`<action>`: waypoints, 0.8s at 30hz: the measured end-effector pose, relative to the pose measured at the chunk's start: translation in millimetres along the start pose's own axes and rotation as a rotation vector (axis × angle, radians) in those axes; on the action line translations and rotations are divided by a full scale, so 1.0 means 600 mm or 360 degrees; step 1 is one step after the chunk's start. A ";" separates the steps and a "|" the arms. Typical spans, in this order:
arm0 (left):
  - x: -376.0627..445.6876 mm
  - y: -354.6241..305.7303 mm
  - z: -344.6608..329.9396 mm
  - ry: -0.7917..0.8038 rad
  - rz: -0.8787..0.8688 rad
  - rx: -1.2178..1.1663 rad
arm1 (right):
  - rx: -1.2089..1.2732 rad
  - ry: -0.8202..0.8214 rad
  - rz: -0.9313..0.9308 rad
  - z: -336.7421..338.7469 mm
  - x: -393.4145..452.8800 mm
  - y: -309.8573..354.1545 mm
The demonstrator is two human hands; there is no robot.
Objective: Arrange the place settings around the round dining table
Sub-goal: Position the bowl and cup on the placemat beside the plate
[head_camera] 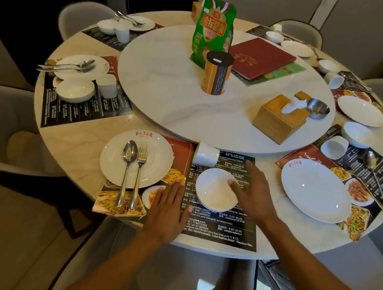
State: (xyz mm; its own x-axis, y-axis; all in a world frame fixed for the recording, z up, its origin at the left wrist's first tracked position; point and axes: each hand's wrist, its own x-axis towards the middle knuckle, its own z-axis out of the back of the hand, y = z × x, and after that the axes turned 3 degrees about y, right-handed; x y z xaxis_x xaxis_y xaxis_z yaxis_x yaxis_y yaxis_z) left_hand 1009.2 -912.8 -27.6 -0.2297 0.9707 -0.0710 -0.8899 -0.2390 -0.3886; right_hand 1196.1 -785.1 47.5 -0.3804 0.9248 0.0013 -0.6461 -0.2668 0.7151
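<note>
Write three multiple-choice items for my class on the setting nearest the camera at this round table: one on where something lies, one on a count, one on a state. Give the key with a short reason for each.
1. Where do the spoon and fork lie?
A. On the plate
B. In the bowl
C. On the turntable

2. How many pieces of cutlery rest on that plate?
A. One
B. Two
C. Four

3. How does the white cup beyond the bowl stand?
A. Upright
B. Stacked in the bowl
C. On its side

Key:
1 A, both lie side by side across the plate, handles toward the table's edge.
2 B, one spoon and one fork.
3 C, the cup lies on the placemat with its mouth facing sideways.

Meanwhile the left hand presses flat on the placemat and the right hand reaches over the bowl's rim, fingers straight.
</note>
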 end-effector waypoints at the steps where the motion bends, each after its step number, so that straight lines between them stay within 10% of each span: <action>1: 0.000 0.006 -0.004 0.0003 -0.0033 0.0096 | -0.0076 0.0015 0.0039 -0.002 0.020 0.013; 11: 0.005 0.017 -0.016 -0.0041 -0.0057 0.0192 | -0.0581 0.0687 0.0120 -0.076 0.179 0.097; 17: 0.004 0.016 -0.013 -0.0062 -0.0068 0.0202 | -0.0950 0.0629 0.0244 -0.087 0.208 0.091; 24: 0.006 0.016 -0.015 -0.0080 -0.0062 0.0232 | -0.0110 0.0503 0.0118 -0.023 0.204 0.019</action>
State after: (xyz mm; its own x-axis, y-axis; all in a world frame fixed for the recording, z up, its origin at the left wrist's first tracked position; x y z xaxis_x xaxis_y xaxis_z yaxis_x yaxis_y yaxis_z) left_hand 1003.6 -911.5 -39.9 -0.2099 0.9777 -0.0110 -0.9455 -0.2059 -0.2524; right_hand 1133.1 -678.8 46.5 -0.6076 0.7752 -0.1729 -0.6482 -0.3582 0.6719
